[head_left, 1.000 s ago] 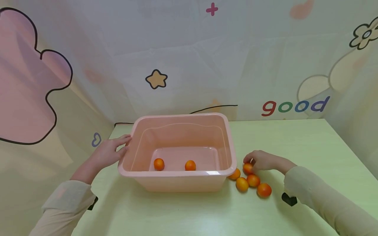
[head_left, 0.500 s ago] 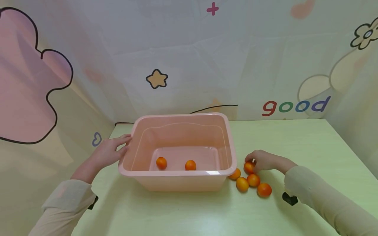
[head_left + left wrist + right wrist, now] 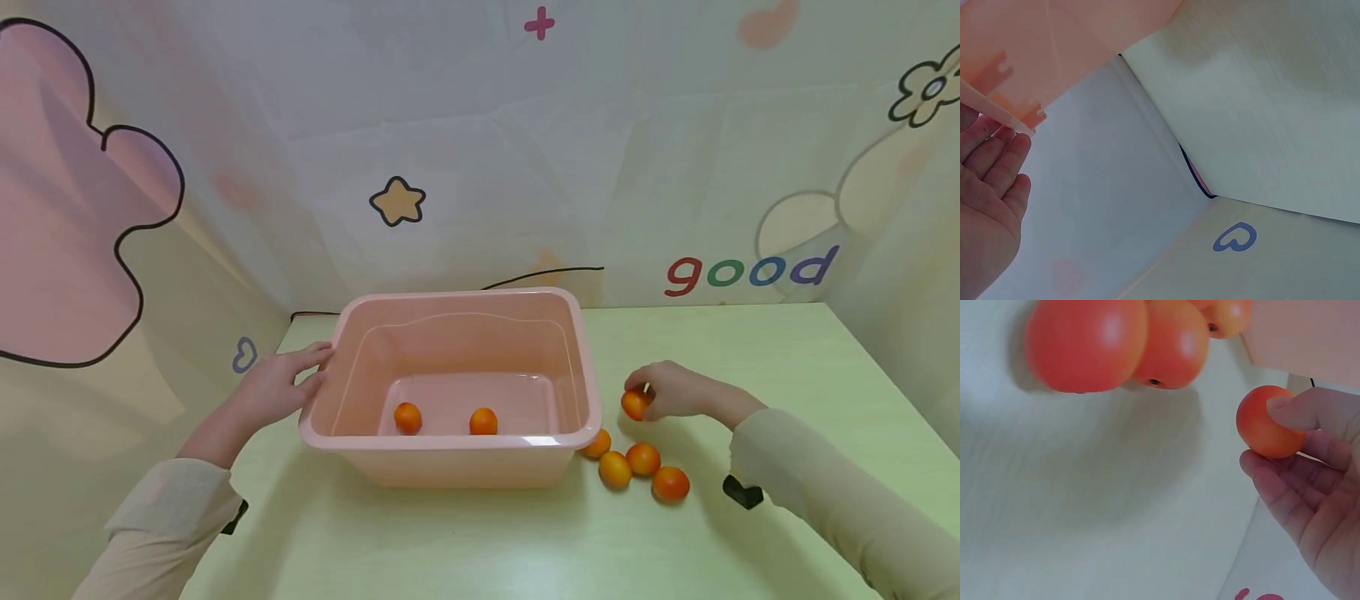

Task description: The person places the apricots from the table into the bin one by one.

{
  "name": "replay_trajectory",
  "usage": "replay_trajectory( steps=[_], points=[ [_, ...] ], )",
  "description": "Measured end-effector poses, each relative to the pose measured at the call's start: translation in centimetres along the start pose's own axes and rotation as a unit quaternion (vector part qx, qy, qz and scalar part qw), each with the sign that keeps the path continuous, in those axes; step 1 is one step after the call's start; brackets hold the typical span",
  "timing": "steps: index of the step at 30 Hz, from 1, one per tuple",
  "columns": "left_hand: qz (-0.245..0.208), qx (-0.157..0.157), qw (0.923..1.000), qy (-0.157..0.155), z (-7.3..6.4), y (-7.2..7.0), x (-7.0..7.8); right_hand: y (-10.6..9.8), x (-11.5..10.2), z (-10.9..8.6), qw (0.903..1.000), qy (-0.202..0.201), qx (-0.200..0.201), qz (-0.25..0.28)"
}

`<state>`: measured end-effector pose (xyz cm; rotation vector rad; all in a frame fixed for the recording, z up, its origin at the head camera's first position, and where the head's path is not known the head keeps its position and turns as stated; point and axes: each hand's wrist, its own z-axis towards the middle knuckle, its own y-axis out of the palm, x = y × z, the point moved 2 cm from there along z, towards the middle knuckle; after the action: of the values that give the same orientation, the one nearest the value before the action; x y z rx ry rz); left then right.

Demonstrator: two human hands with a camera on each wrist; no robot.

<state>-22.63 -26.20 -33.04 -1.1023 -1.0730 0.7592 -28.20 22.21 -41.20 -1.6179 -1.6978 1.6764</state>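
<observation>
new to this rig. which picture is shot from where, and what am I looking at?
No machine here: you're seeing a person's bare left hand and right hand. The wide picture comes from a camera worn on the head, looking forward and down. The two closer ones come from cameras worn on each wrist.

On the table stands a pink tub with two orange fruits inside. Four loose fruits lie beside it, on the person's right. The left hand touches the tub's rim; the right pinches another fruit between thumb and fingers.
</observation>
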Motion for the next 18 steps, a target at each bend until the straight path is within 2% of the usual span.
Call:
replay_trajectory(
  steps=[8, 18],
  points=[
    [-0.006, -0.002, 1.0, -0.002, -0.1, -0.1, 0.2, -2.3, -1.1, -0.7, 0.9995, -0.026, 0.015, -0.009],
    [-0.011, -0.003, 0.9999, -0.002, -0.1, -0.1, 0.2, -5.4, -3.8, -1.8, 0.9984, -0.047, 0.032, 0.004]
  ],
)
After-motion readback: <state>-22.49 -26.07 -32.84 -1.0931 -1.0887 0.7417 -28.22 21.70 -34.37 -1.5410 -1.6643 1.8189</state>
